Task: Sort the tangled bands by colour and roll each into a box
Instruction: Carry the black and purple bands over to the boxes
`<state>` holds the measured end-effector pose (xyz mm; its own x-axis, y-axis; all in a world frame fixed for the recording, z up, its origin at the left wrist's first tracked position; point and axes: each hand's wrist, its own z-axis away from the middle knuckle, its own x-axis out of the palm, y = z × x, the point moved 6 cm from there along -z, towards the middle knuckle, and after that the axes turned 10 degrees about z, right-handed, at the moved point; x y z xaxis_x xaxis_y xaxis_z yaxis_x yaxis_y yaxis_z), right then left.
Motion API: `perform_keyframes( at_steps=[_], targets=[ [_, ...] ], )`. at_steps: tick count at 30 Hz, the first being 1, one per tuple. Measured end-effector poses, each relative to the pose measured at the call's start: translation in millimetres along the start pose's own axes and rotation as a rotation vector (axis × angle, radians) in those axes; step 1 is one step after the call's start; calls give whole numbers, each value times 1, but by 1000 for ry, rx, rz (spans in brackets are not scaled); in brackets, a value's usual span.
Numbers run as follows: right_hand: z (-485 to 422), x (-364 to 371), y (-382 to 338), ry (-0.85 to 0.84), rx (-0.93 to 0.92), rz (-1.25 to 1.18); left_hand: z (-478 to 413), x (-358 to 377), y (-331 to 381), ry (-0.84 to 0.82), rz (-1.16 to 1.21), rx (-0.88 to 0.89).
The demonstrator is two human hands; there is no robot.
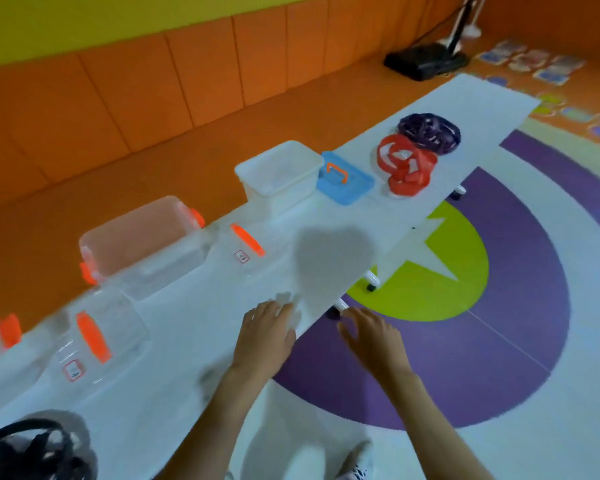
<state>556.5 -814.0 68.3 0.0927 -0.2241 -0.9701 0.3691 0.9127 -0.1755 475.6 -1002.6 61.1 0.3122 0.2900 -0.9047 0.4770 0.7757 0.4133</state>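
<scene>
Colours seemed parted, nothing boxed yet.
The left hand (267, 329) lay spread on the table (187, 358) edge, the right hand (373, 336) spread just off it, both holding nothing. Black bands (32, 448) sat near-left of them, empty-looking boxes (142, 237) ahead-left, red bands (406, 166) and purple bands (430, 133) far ahead.

Bright, even indoor light falls from above on the long white bench (465, 98), washing its top almost featureless; a soft rounded grey shadow (329, 261) lies on the bench close to its front edge; motion blur smears the clear plastic boxes with orange latches (142, 237) along the bench's back edge and the black tangled bands (32, 448) at its nearest end; the red coiled bands (406, 168) toward the bench's far end look sharper; the wide lens bows the bench's long edges.
</scene>
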Motion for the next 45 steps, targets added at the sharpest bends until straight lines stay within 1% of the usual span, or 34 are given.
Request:
perform_keyframes(
  at_steps=[6, 12, 17, 22, 26, 30, 34, 39, 42, 45],
  targets=[
    [-18, -48, 140, 30, 121, -1, -84, 23, 125, -9, -46, 94],
    [-57, -84, 248, 82, 223, -13, -161, 46, 208, -53, -107, 201],
    [-118, -98, 313, 91, 266, -2, -240, 66, 249, -77, -97, 244],
    [-197, -104, 368, 68, 325, 48, -343, 92, 273, -66, -123, 234],
    [-256, -124, 403, 53, 395, 28, -424, 101, 300, -108, -123, 245],
    [-312, -147, 432, 59, 419, 18, -494, 103, 324, -114, -135, 191],
    [-367, -161, 470, 51, 408, 21, -558, 111, 345, -119, -144, 181],
    [-439, -169, 534, 20, 397, 10, -636, 127, 382, -107, -145, 152],
    [-489, -177, 573, 22, 354, 1, -686, 136, 410, -106, -148, 155],
    [-542, -189, 604, 23, 283, -13, -737, 145, 431, -146, -186, 101]
  ],
)
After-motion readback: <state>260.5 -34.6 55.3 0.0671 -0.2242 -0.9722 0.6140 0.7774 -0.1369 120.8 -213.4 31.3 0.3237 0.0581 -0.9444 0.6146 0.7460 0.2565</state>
